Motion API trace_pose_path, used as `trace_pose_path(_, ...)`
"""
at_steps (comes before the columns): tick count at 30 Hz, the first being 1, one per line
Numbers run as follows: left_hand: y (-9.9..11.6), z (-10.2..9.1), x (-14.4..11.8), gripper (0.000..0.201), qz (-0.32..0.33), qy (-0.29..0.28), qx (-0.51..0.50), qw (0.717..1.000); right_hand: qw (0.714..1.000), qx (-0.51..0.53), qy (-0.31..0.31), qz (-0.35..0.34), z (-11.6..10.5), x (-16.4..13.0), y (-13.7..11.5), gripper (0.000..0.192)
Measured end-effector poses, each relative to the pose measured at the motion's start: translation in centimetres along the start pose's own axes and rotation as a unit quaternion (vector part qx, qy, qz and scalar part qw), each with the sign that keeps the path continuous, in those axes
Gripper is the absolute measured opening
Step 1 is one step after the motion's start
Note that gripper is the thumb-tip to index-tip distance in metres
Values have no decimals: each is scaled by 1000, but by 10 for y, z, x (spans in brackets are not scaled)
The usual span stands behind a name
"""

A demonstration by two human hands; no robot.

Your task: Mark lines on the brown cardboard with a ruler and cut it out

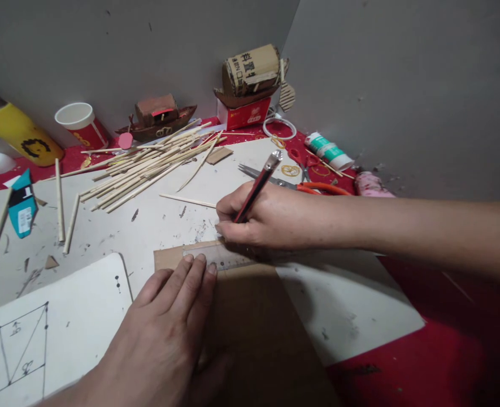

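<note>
Brown cardboard (258,316), clear straight ruler (228,259) atop; left hand (169,316) unclenched, touching both; right hand (260,217) grasping slim pencil (256,193).

Your pen (253,195): barrel dark red and black, end silvery. Your ruler (233,259): clear, with dark graduations. Your cardboard (253,322): plain brown. Beneath, you see an off-white sheet (347,325), flecked with dark smudges, on a red table covering (440,353). The board (84,288) at your left: white, bearing a black line diagram of triangles with dotted corners. Beyond, you see pale straw-coloured sticks (148,164); a yellow bottle (16,127) with a black lion's face; a red cup (92,135), white-rimmed, with a golden motif; a red box (245,115), white-lettered; orange handles (328,187).
</note>
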State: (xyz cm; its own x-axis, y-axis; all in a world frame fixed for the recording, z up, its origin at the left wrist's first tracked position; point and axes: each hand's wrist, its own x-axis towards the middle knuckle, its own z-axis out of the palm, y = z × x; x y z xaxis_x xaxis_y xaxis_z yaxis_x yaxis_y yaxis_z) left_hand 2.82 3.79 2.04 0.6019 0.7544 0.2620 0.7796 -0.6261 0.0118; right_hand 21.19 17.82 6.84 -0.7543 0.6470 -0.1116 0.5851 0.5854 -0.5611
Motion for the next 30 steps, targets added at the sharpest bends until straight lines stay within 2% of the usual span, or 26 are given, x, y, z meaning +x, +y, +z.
trace_pose_path(9, 0, -1, 0, 65, 9, 8, 25, 1000, 997, -71, 31, -5, -2, -15, 9, 37)
trace_pose_path(19, -1, -2, 0, 65, 18, 6, 39, 999, 997, -77, 15, 21, -5, -29, 14, 31)
trace_pose_path(26, 0, 0, 1, 64, 16, 6, 28, 999, 995, -86, 50, -9, -7, -36, 19, 29)
trace_pose_path(28, 0, 1, -2, 64, 8, 4, 21, 1000, 997, -54, 60, -15, -13, -43, 16, 28)
trace_pose_path(30, 0, 4, -5, 64, -9, 7, 6, 1000, 994, -1, 107, -12, -17, -53, 14, 29)
